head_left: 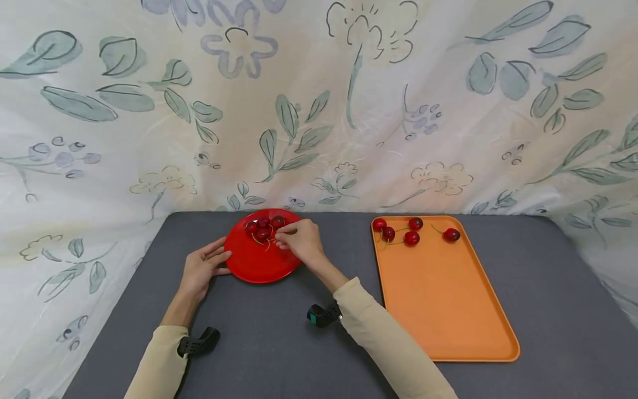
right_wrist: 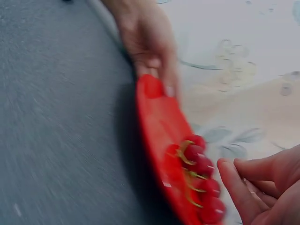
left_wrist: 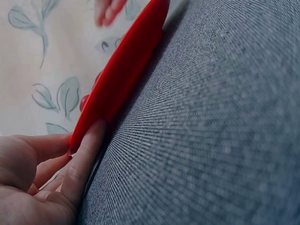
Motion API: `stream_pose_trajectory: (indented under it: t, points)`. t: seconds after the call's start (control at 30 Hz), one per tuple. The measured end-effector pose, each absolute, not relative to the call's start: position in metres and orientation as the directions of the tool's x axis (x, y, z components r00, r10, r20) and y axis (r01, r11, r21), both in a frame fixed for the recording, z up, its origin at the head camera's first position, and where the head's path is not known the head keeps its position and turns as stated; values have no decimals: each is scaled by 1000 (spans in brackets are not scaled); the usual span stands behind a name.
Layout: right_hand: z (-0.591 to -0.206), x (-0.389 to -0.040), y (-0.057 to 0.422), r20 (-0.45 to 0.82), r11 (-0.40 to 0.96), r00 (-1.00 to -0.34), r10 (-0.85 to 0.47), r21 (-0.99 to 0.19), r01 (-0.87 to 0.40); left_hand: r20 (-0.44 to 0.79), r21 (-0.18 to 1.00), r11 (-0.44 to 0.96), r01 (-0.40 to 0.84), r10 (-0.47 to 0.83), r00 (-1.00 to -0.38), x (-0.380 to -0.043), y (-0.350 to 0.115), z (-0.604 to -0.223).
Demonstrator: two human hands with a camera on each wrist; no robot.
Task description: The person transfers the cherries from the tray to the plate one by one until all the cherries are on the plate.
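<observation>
A round red plate (head_left: 259,266) sits on the grey cloth with several dark red cherries (head_left: 262,234) clustered near its far edge, their stems pointing mostly toward the person. My left hand (head_left: 199,270) grips the plate's left rim; the left wrist view shows the thumb and fingers (left_wrist: 83,161) pinching that rim from both sides. Over the plate's right side hovers my right hand (head_left: 304,242), close to the cherries. In the right wrist view its thumb and index fingertips (right_wrist: 225,171) lie near each other beside the cherries (right_wrist: 204,166), apart from them, with nothing visible between.
To the right lies an orange rectangular tray (head_left: 443,299). Several cherries (head_left: 411,238) with stems rest near its far edge, one cherry (head_left: 451,235) separate at the right. A floral cloth (head_left: 299,138) hangs behind the grey table surface (head_left: 279,343).
</observation>
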State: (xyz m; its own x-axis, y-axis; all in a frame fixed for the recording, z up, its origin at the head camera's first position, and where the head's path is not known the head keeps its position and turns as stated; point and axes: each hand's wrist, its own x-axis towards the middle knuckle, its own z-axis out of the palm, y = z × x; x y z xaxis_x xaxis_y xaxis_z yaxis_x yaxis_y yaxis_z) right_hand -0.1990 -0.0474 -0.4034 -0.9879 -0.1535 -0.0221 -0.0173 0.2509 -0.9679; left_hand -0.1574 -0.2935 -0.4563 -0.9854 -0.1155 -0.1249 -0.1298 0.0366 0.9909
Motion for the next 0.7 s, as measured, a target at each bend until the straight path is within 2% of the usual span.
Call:
stream_pose_trajectory:
  t: [0.17, 0.27, 0.43, 0.7]
  points:
    - [-389, -205, -9, -45, 132, -986, -160, -991, 24, -132, 989, 50, -138, -108, -985, -157, -295, -457]
    - [-383, -209, 23, -40, 106, -984, -172, -994, 22, -143, 988, 45, -148, -110, -984, -157, -296, -457]
    - [-376, -213, 75, -9, 174, -986, -165, -985, -20, -140, 988, 51, -147, -119, -983, -158, -296, -458]
    - [-383, -208, 144, -54, 242, -993, -103, -970, 27, -144, 987, 52, -150, -106, -984, -160, -297, -457]
